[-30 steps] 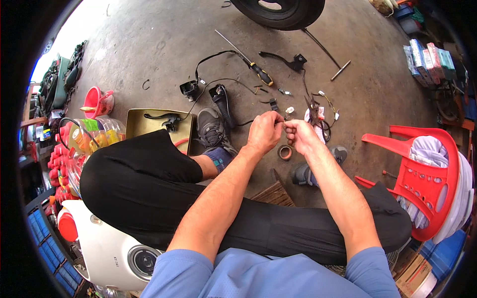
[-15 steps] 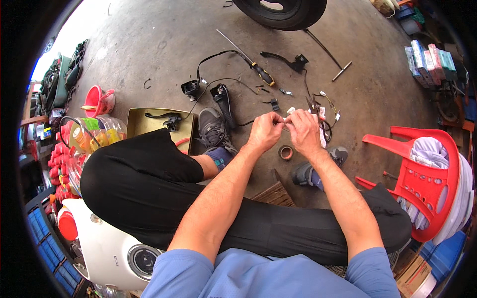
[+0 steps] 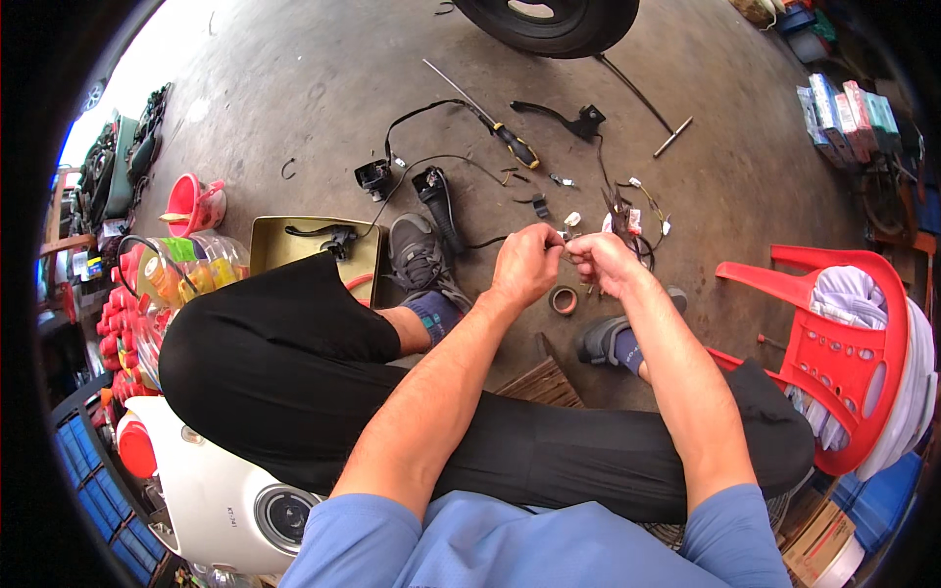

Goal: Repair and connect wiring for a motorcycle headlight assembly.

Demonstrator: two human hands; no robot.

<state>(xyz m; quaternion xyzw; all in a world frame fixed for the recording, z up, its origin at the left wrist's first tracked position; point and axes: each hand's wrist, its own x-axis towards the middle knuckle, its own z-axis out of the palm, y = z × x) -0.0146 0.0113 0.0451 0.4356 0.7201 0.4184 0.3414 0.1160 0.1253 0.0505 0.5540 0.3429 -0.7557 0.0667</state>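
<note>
My left hand [image 3: 529, 257] and my right hand [image 3: 600, 257] are closed close together over a small piece of wiring, too small to make out clearly. Around them on the floor lie white connectors [image 3: 572, 220], black-handled pliers [image 3: 620, 214], a wire bundle [image 3: 655, 216], a small black part [image 3: 538, 206] and a roll of tape [image 3: 563, 300]. Farther up are a black grip with cable [image 3: 440, 208], a black switch housing [image 3: 373, 177], a yellow-black screwdriver [image 3: 522, 150] and a brake lever [image 3: 578, 123].
A metal tray [image 3: 267, 243] holds another lever at left, near a red bucket [image 3: 196, 208] and bottles. A wheel [image 3: 569, 34] and T-handle tool [image 3: 673, 138] are above. A red chair [image 3: 851, 370] is right; a white machine [image 3: 196, 490] sits lower left; a wooden piece [image 3: 529, 382] is under my legs.
My right hand has shifted and turned, its fingers now curled lower and rightward than half a second ago. My left hand has turned slightly, staying beside it.
</note>
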